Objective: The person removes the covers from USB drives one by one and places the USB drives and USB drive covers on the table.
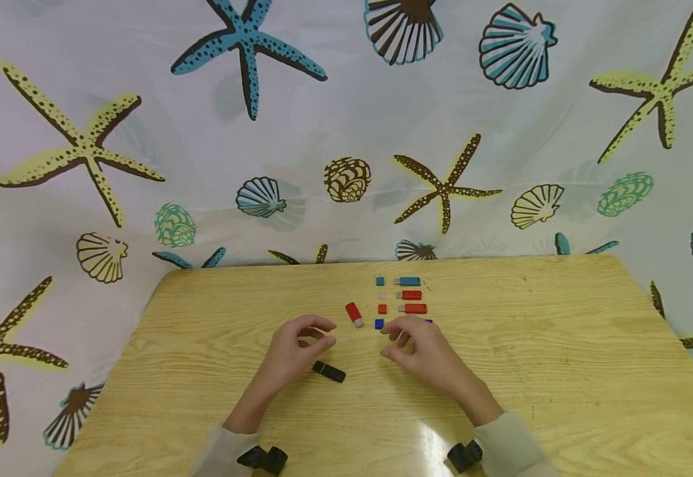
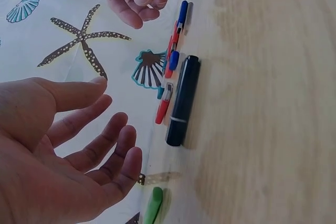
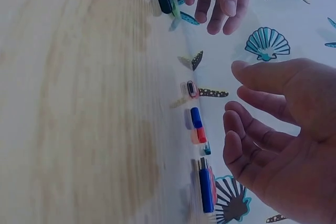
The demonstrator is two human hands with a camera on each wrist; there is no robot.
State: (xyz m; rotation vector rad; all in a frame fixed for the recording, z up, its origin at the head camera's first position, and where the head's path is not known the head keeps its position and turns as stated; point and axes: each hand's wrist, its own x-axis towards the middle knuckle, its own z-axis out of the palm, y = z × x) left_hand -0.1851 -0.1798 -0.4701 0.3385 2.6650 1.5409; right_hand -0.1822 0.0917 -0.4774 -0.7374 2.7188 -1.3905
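My left hand (image 1: 297, 348) hovers over the table with loosely bent fingers and holds nothing. Just below its thumb lies a black USB stick (image 1: 329, 371), capped. Between the hands, a red USB stick (image 1: 354, 315) rests tilted, its metal plug towards me. My right hand (image 1: 421, 351), also holding nothing, is above a dark blue USB stick (image 3: 207, 187) that it mostly hides in the head view. Near its fingertips sits a dark blue cap (image 1: 379, 324). Beyond are a red cap (image 1: 382, 309), a lighter blue cap (image 1: 380, 281), two red sticks (image 1: 415, 309) and a blue stick (image 1: 409, 281).
The wooden table (image 1: 561, 331) meets a white cloth (image 1: 346, 119) printed with starfish and shells at its back edge. A green object (image 2: 153, 205) appears low in the left wrist view; its kind is unclear. Each wrist wears a black camera (image 1: 464, 457).
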